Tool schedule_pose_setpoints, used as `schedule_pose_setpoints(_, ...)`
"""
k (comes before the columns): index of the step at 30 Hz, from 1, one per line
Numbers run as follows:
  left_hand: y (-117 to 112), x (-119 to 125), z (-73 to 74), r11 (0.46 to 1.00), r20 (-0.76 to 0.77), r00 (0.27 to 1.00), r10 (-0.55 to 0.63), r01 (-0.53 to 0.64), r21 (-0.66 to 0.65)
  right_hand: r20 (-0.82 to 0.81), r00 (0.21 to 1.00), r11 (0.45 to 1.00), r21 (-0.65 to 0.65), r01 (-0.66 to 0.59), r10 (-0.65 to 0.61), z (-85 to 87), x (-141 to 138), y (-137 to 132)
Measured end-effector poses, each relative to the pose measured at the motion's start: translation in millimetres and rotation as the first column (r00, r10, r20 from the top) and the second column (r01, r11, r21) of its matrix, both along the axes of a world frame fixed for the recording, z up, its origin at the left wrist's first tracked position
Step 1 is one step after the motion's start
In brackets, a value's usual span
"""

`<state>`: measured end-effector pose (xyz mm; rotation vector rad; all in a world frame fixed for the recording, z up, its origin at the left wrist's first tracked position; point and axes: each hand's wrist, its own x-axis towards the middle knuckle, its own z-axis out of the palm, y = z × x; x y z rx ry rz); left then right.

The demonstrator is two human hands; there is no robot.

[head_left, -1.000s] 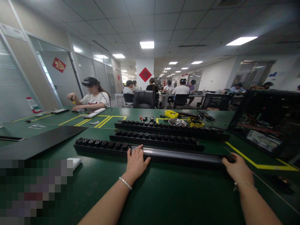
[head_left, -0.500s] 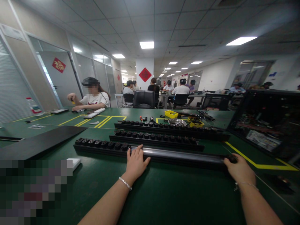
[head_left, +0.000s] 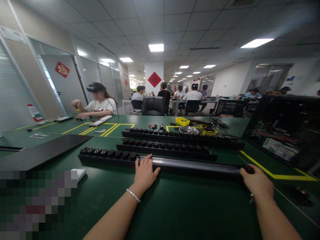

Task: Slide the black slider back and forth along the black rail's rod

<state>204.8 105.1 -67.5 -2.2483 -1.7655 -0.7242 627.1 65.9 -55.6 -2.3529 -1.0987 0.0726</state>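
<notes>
A long black power strip housing (head_left: 195, 165) lies across the bench in front of me. Black socket modules (head_left: 107, 154) fill its left part; the rest is a bare, shiny channel. My left hand (head_left: 145, 171) rests spread on the housing just right of the last module, fingers on top and thumb apart. At the right end, my right hand (head_left: 257, 180) has its fingers closed around a small black socket module (head_left: 249, 169), partly hidden by the fingers. Two more black strips with sockets, a nearer one (head_left: 165, 148) and a farther one (head_left: 180, 136), lie parallel behind.
On the right stands a large black open case (head_left: 282, 130). A yellow bin (head_left: 182, 121), a metal bowl (head_left: 189, 130) and tools lie at the back. A dark flat panel (head_left: 47, 151) is at left. Across the green bench (head_left: 195, 213) sits a person (head_left: 100, 103).
My right hand has shifted very slightly to the right with the socket module. My left hand stays in place on the housing.
</notes>
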Motion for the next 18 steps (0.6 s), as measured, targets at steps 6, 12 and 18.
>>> schedule_pose_setpoints(6, -1.2, 0.8, 2.5, 1.0, -0.002, 1.0, 0.007, -0.007, -0.023, -0.124, 0.982, 0.988, -0.07, 0.138, -0.146, 15.5, -13.0, -2.8)
schedule_pose_setpoints(12, 0.0, 0.0, 1.5, 1.0, 0.005, 1.0, 0.005, -0.005, -0.022, -0.139, 0.977, 0.985, -0.086, 0.152, -0.163, 18.7, -14.9, -5.2)
schedule_pose_setpoints(18, 0.5, -0.6, 0.6, 1.0, 0.001, 1.0, -0.001, 0.001, -0.017, -0.145, 0.976, 0.986, -0.054, 0.159, -0.165, 21.0, -16.4, -5.7)
